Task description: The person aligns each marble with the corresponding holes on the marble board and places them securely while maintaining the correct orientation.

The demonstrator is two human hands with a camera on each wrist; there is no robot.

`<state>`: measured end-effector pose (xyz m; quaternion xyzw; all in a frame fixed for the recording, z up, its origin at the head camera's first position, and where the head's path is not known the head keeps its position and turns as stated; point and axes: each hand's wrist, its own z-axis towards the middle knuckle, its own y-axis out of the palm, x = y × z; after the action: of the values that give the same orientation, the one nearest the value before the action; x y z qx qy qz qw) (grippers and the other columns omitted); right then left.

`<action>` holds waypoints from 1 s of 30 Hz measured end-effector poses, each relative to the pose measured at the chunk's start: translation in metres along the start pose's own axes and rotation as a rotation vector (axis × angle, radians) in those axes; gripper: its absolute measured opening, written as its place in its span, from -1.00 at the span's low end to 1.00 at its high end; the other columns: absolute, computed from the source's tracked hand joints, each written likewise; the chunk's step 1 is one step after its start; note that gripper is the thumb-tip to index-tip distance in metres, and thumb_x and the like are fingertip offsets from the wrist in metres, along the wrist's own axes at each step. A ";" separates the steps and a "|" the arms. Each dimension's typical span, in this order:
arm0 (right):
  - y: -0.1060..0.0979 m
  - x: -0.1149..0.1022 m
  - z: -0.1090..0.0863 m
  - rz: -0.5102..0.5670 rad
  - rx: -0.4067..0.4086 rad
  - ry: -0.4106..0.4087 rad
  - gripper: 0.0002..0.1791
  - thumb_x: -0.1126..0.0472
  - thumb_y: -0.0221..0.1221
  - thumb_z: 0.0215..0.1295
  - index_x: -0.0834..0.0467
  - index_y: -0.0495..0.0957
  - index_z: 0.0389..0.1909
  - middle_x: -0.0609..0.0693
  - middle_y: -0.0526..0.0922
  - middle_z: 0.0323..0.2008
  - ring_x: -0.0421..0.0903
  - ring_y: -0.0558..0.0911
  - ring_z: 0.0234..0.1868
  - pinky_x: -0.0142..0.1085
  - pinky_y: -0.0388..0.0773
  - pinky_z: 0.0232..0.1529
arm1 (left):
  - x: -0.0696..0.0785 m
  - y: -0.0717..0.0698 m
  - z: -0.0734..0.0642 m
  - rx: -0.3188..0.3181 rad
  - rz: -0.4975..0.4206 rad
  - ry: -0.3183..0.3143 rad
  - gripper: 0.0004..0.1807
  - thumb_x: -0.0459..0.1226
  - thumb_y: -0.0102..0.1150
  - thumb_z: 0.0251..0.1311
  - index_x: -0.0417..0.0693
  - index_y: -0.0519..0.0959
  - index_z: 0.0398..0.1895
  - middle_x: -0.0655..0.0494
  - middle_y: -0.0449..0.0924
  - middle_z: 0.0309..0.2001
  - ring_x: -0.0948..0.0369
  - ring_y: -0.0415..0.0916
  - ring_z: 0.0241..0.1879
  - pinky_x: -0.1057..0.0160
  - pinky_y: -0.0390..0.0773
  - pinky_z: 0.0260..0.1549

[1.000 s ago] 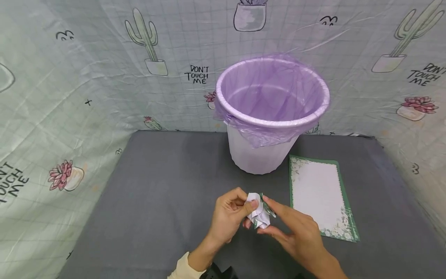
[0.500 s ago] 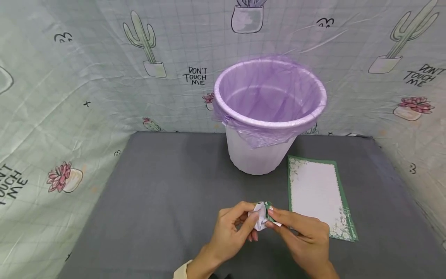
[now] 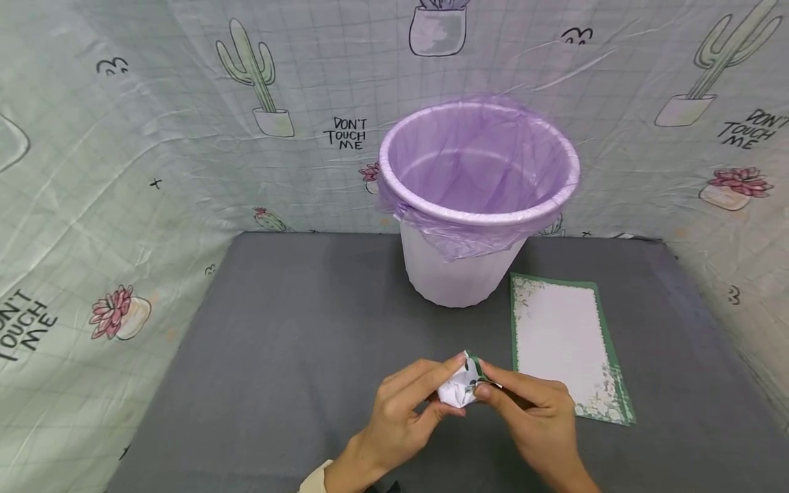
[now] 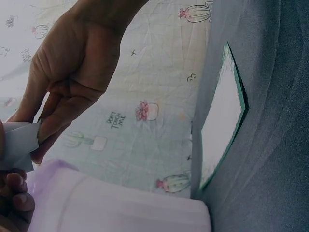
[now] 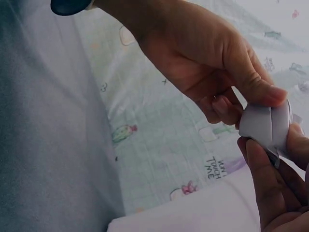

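A crumpled piece of white paper (image 3: 457,389) with green-printed edges is held between both hands, above the front part of the grey table. My left hand (image 3: 401,414) pinches it from the left, thumb below and index finger on top. From the other side my right hand (image 3: 539,418) grips it between thumb and fingers. In the right wrist view the folded paper (image 5: 264,123) shows a crease down its white face, with the left hand (image 5: 193,63) above it and the right hand (image 5: 277,188) below. Part of the paper is hidden behind the fingers.
A lilac bin (image 3: 456,274) lined with a thin purple bag stands at the back of the grey table (image 3: 296,342). To its right lie flat sheets of paper (image 3: 561,342) with green floral borders. A cactus-printed cloth (image 3: 308,68) hangs behind and at both sides.
The hands have shifted slightly towards me and the paper has turned between them. It looks more compact, and the left index finger now lies along its top. Bin and flat sheets stay put.
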<state>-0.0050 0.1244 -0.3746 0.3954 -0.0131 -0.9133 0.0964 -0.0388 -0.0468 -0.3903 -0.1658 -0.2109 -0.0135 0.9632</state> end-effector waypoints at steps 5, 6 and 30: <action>0.004 -0.007 -0.004 -0.134 0.008 -0.003 -0.63 0.63 0.15 -0.05 0.59 0.42 -0.13 0.18 0.63 -0.31 -0.21 0.60 -0.49 -0.47 0.51 -0.49 | 0.005 -0.003 0.006 0.018 -0.023 0.037 -0.62 -0.20 0.06 0.13 -0.34 0.49 -0.08 -0.01 0.52 -0.41 0.41 0.37 -0.57 0.64 0.35 -0.54; 0.005 -0.008 -0.006 -0.165 0.011 -0.001 -0.61 0.61 0.17 -0.04 0.58 0.41 -0.11 0.17 0.63 -0.29 -0.24 0.58 -0.54 -0.50 0.48 -0.55 | 0.007 -0.003 0.007 0.028 -0.035 0.040 -0.64 -0.21 0.05 0.14 -0.32 0.50 -0.10 0.00 0.52 -0.42 0.40 0.37 -0.58 0.64 0.36 -0.54; 0.001 -0.007 -0.001 -0.321 -0.244 -0.300 -0.74 0.34 0.24 0.03 0.48 0.55 -0.30 0.19 0.62 -0.38 -0.12 0.62 -0.46 -0.52 0.49 -0.51 | 0.007 -0.011 0.005 -0.080 -0.265 -0.137 -0.89 -0.34 0.21 0.01 -0.22 0.50 -0.49 0.07 0.51 -0.58 0.45 0.20 -0.70 0.64 0.24 -0.72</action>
<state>0.0004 0.1248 -0.3699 0.2378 0.1459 -0.9603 -0.0062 -0.0351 -0.0551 -0.3800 -0.1755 -0.2954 -0.1377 0.9290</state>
